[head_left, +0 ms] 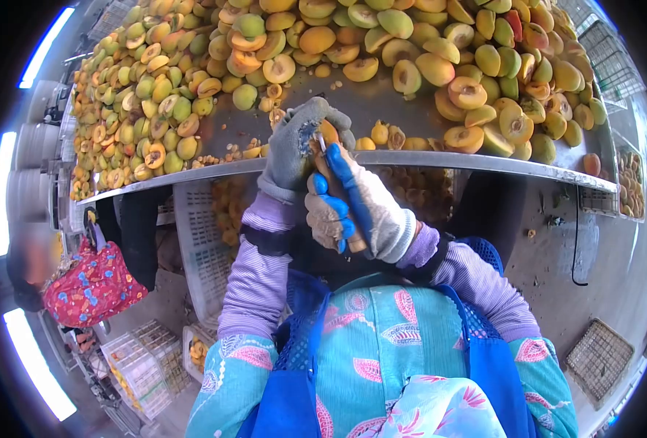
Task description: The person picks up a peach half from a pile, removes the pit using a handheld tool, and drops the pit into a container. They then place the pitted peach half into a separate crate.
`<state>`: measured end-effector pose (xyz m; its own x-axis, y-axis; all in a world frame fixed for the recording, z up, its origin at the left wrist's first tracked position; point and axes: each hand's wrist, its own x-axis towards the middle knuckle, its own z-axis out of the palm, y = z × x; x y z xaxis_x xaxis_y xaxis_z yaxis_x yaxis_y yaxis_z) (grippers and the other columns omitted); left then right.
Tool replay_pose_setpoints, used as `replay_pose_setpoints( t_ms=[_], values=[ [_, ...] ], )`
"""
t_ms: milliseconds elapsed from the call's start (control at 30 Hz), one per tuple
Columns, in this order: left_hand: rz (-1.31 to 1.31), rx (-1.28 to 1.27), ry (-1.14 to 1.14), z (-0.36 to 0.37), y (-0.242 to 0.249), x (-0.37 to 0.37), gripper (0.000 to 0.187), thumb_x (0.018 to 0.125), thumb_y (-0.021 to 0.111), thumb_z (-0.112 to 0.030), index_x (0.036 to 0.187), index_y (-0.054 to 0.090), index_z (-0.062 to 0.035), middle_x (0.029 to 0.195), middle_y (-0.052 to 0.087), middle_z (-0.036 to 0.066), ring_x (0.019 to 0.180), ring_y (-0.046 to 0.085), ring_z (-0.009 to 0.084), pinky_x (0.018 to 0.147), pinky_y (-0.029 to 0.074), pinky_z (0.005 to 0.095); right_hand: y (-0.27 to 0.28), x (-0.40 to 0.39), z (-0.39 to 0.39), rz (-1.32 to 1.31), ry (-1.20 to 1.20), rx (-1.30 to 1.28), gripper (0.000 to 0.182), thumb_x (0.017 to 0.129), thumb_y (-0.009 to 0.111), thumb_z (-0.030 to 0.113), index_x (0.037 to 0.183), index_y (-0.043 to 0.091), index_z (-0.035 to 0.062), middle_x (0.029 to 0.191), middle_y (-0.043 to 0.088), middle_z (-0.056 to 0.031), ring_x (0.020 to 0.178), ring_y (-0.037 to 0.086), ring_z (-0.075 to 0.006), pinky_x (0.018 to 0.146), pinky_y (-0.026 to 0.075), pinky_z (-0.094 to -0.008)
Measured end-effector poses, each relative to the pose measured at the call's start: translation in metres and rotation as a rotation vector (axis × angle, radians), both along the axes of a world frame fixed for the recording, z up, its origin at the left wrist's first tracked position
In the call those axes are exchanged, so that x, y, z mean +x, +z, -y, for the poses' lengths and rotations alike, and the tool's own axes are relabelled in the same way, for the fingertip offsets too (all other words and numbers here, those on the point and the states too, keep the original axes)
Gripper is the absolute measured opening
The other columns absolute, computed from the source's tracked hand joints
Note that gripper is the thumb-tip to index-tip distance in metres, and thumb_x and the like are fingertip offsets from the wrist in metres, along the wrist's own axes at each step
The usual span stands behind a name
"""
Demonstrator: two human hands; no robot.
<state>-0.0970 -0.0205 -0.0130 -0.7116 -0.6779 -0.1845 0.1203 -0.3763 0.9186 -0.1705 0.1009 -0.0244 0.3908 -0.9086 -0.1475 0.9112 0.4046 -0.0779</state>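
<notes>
Over the near edge of the metal surface, a piece of orange fruit sits in the curled left hand, just beyond the fingertips of the right hand. The left hand, in a grey glove with dark stains, is closed around the fruit, its fingers bent over the far side. The right hand, in a pale glove with blue on the fingers, is pressed around the wooden handle of a knife, which slants up and to the left towards the fruit. A short bit of metal shows at the fruit; it is probably the blade, though the fingers hide most of it. The two hands are close together, the right one lower and nearer the body.

Small fruit scraps lie on the surface to the left of the hands, along the near edge. Beyond them, a broad heap of cut fruit, yellow, green and orange, spreads from the left end across the back to the right, many halves with the cut face up.

Under the surface, to the left of the hands, stands a white crate, with more orange fruit beside it. At the right end of the surface a basket holds halves, and farther down on the right a mesh crate rests on the floor. At the left is another person, partly seen, by a red patterned cloth.
</notes>
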Motion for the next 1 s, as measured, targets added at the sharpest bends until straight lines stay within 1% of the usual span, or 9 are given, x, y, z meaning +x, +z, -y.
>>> replay_pose_setpoints(
  t_ms=[233,367,500,533,567,633,700,900,1000],
  values=[
    [-0.112,0.208,0.177,-0.03,0.018,0.016,0.042,0.098,0.049,-0.039,0.092,0.062,0.0005,0.077,0.065,0.014,0.068,0.064,0.0229,0.064,0.054,0.0324,0.001,-0.001,-0.009,0.468,0.165,-0.201,0.048,0.1,0.039,0.054,0.087,0.053,0.0104,0.055,0.044,0.0,0.038,0.04,-0.011,0.04,0.035,-0.0292],
    [0.049,-0.039,0.244,-0.045,0.047,0.027,0.043,0.097,0.049,-0.043,0.091,0.06,-0.0014,0.074,0.062,0.014,0.066,0.061,0.0228,0.061,0.051,0.0332,0.013,0.006,-0.013,-0.256,0.143,-0.055,0.047,0.098,0.047,0.053,0.078,0.051,0.0098,0.051,0.041,0.0004,0.035,0.039,-0.0124,0.034,0.032,-0.0264],
    [0.016,0.103,0.294,-0.032,0.037,0.04,0.034,0.098,0.052,-0.031,0.099,0.062,0.001,0.078,0.065,0.013,0.071,0.065,0.0222,0.069,0.052,0.0302,0.018,0.014,-0.005,0.485,0.219,-0.1,0.047,0.099,0.045,0.052,0.08,0.051,0.0102,0.051,0.041,0.0014,0.035,0.039,-0.013,0.035,0.032,-0.0256],
    [0.366,-0.658,0.465,-0.022,0.003,0.059,0.03,0.095,0.055,-0.028,0.101,0.062,0.0005,0.079,0.066,0.013,0.071,0.065,0.0225,0.069,0.052,0.0318,0.029,0.017,-0.009,0.484,0.215,-0.108,0.045,0.1,0.043,0.051,0.08,0.05,0.0108,0.051,0.041,0.0015,0.036,0.039,-0.0132,0.036,0.033,-0.0274],
    [0.711,-1.429,0.595,-0.012,-0.014,0.074,0.027,0.093,0.059,-0.025,0.103,0.062,-0.0001,0.079,0.066,0.012,0.072,0.066,0.0227,0.069,0.052,0.0335,0.031,0.007,-0.01,-0.063,0.183,-0.066,0.045,0.1,0.042,0.05,0.08,0.05,0.0111,0.051,0.04,0.0003,0.037,0.04,-0.0132,0.037,0.034,-0.0292],
    [0.791,-1.364,0.68,-0.014,-0.004,0.107,0.027,0.087,0.066,-0.023,0.102,0.065,-0.0002,0.077,0.066,0.011,0.072,0.066,0.0271,0.069,0.052,0.0378,0.018,-0.001,-0.015,0.364,0.189,-0.043,0.045,0.1,0.041,0.051,0.082,0.052,0.0109,0.052,0.043,-0.0005,0.038,0.041,-0.0134,0.037,0.035,-0.029],
    [1.001,-0.489,0.542,0.023,0.031,0.132,0.029,0.084,0.066,-0.025,0.099,0.067,-0.0009,0.076,0.067,0.012,0.074,0.065,0.0341,0.073,0.051,0.041,-0.011,-0.027,-0.02,0.079,0.145,-0.005,0.051,0.097,0.041,0.059,0.087,0.052,0.0102,0.054,0.046,-0.0022,0.041,0.044,-0.0152,0.039,0.038,-0.028],
    [1.503,-1.316,0.155,0.16,-0.018,0.036,0.035,0.08,0.064,-0.034,0.097,0.069,-0.004,0.096,0.068,0.024,0.094,0.064,0.0405,0.081,0.05,0.0434,0.023,-0.034,-0.015,-0.586,0.115,0.195,0.052,0.092,0.053,0.061,0.088,0.054,0.0093,0.056,0.048,-0.0034,0.046,0.047,-0.0145,0.043,0.041,-0.0264],
    [1.437,-1.284,-0.046,0.194,-0.031,0.038,0.034,0.08,0.065,-0.028,0.104,0.068,-0.0048,0.104,0.067,0.023,0.103,0.064,0.033,0.085,0.051,0.0372,0.025,-0.036,-0.015,-0.596,0.036,0.172,0.047,0.094,0.052,0.058,0.086,0.054,0.0109,0.06,0.05,-0.0031,0.051,0.05,-0.0119,0.043,0.04,-0.024]
  ],
)
